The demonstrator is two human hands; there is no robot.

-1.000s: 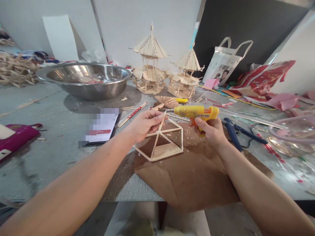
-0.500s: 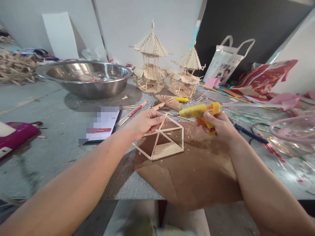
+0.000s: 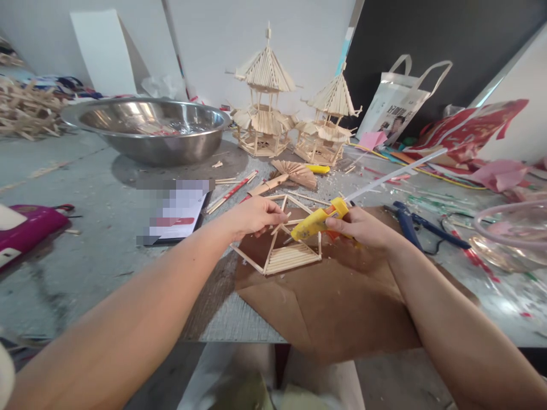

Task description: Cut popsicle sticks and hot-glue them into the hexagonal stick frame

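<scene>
A hexagonal frame of thin wooden sticks (image 3: 293,259) lies on brown paper (image 3: 342,307), its near section filled with a row of parallel sticks. My left hand (image 3: 258,217) is over the frame's far left side, thumb and fingertips pinched on a short wooden stick (image 3: 282,221) near where the spokes meet. Wrapped in my right hand (image 3: 363,225) is a yellow hot glue gun (image 3: 314,222), tilted so its nozzle points down left at the frame's centre. A long clear glue stick (image 3: 393,175) sticks out of its back. Whether the nozzle touches wood cannot be made out.
Two stick-built pagodas (image 3: 267,122) stand at the back beside a steel basin (image 3: 149,128). A phone (image 3: 179,213) lies left, with a purple tool (image 3: 32,230) further out. Blue pliers-like tool (image 3: 427,225), plastic scraps and a white bag (image 3: 395,102) are right.
My right hand has brought the glue gun left and down, tilting its nozzle to the frame's centre. My left hand has dropped slightly, from the far corner toward the middle.
</scene>
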